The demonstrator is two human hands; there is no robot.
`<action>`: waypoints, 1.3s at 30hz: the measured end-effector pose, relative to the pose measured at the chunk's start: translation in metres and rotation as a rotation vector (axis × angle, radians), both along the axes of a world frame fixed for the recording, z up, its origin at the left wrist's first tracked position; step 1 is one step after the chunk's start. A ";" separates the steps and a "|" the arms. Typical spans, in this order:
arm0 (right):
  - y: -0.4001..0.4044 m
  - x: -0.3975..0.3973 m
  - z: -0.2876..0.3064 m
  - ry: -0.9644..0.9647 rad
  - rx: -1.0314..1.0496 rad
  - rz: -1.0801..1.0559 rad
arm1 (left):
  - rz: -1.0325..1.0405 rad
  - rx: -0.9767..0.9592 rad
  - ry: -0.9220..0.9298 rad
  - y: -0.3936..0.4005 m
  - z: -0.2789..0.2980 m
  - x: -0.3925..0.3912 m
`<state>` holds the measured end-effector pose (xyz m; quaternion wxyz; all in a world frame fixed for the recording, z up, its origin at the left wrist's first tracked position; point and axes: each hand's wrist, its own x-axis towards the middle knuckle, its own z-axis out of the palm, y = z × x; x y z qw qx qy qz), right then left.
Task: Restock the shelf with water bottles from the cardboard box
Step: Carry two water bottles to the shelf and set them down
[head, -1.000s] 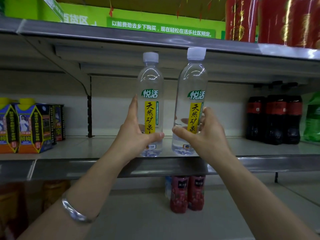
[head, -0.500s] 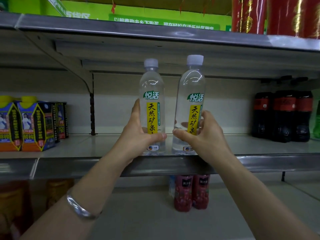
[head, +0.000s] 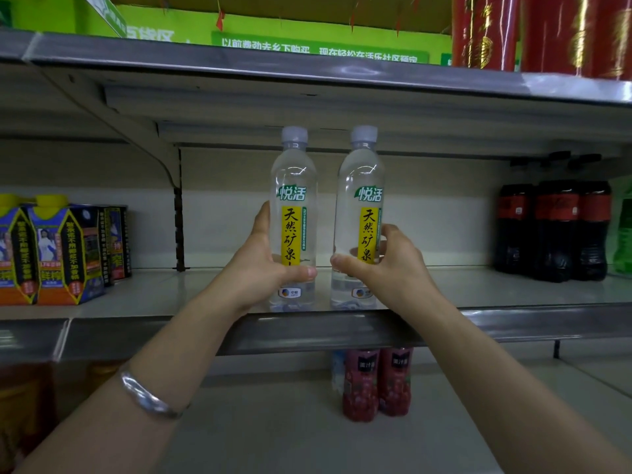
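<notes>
Bottles upright at the shelf (head: 342, 331) front edge: left hand (head: 265, 268) wraps 1 water bottle (head: 294, 213), right hand (head: 386, 268) the other bottle (head: 359, 213). Push both back squarely, then let go.

At centre frame, two clear water bottles (head: 294, 217) carry pale lilac caps, green logos and yellow strips with black script. Lower centre, red juice bottles (head: 376, 384). At right, black cola bottles (head: 554, 230) with red labels. At left, blue-yellow-orange cartons (head: 65, 251). Grey metal shelf (head: 513, 323).
</notes>
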<state>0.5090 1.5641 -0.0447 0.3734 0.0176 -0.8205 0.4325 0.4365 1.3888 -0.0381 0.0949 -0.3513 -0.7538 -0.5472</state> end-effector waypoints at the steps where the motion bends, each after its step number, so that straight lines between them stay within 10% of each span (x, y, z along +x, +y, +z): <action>1: -0.001 -0.002 0.000 -0.005 0.001 -0.001 | 0.004 -0.011 -0.013 0.000 0.001 -0.002; 39: -0.012 -0.077 0.027 -0.378 0.199 -0.089 | 0.233 -0.434 -0.147 0.013 0.032 -0.062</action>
